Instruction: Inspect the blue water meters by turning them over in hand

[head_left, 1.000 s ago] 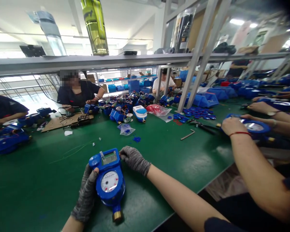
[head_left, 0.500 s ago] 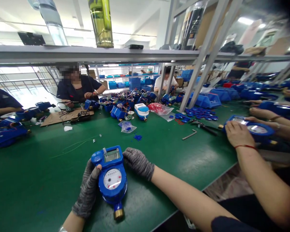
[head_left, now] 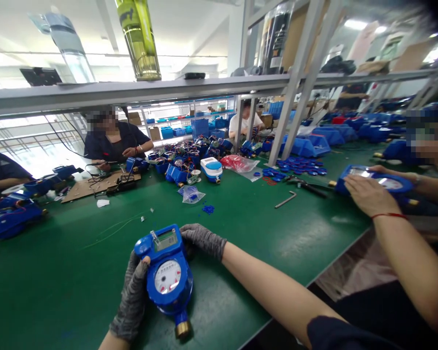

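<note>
A blue water meter with a white round dial, a small digital display and a brass threaded end stands tilted over the green bench. My left hand, in a grey fingerless glove, is closed around its left side, thumb on the front edge. From the upper right, my gloved right hand grips the housing beside the display, its fingertips partly hidden behind the meter. Beyond my hands lie a small heap of blue bits and a clear bag of blue parts.
To the right, a co-worker's hand rests on another blue meter. An Allen key and black-handled pliers lie nearer. A white-and-blue device stands before piled meters. Overhead runs a metal shelf with bottles.
The meter's top has tilted further back and to the left in my hands. My right hand has shifted slightly left with it, reaching further behind the housing. The camera view has turned slightly.
</note>
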Available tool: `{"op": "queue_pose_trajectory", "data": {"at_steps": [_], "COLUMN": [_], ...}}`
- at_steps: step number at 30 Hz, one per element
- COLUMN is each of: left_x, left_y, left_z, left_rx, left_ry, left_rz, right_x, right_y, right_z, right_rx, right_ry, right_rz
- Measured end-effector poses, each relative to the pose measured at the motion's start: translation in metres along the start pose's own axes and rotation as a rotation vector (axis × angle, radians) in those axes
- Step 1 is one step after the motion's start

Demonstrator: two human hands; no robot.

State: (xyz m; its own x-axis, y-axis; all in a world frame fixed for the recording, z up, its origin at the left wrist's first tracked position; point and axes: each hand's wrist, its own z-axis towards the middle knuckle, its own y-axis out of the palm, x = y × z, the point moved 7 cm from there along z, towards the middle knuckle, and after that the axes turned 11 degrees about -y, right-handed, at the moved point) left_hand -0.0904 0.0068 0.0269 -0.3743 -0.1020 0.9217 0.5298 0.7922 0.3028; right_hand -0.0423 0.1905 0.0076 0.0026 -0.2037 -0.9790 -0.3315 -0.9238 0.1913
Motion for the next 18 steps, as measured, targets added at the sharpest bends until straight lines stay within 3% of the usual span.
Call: {"op": "queue_pose_trajectory", "data": {"at_steps": [4, 8, 12, 14, 16, 18], "left_x": [0.014, 0.022, 0.029, 0.026, 0.027, 0.033], "left_y": [0.005, -0.008, -0.015, -0.018, -0.020, -0.018], "left_z": [-0.005, -0.028, -0.059, -0.065, -0.063, -0.057], "left_rx": [-0.024, 0.099, 0.231, 0.284, 0.281, 0.188], "left_ry": [-0.004, -0.057, 0.268, 0.358, 0.376, 0.395], "left_rz": [0.009, 0.280, 0.773, 0.934, 1.019, 1.059], "right_x": [-0.002, 0.011, 0.011, -0.011, -0.045, -0.063], "right_y": [-0.002, 0.004, 0.001, -0.028, -0.079, -0.127], "right_z": [-0.010, -0.046, -0.069, -0.057, -0.033, -0.004], "right_rx": [0.155, 0.279, 0.053, 0.017, 0.228, 0.412], "right_ry": [-0.082, -0.057, -0.018, -0.153, -0.312, -0.217], "right_rz": [0.030, -0.002, -0.133, -0.385, -0.785, -1.099]}}
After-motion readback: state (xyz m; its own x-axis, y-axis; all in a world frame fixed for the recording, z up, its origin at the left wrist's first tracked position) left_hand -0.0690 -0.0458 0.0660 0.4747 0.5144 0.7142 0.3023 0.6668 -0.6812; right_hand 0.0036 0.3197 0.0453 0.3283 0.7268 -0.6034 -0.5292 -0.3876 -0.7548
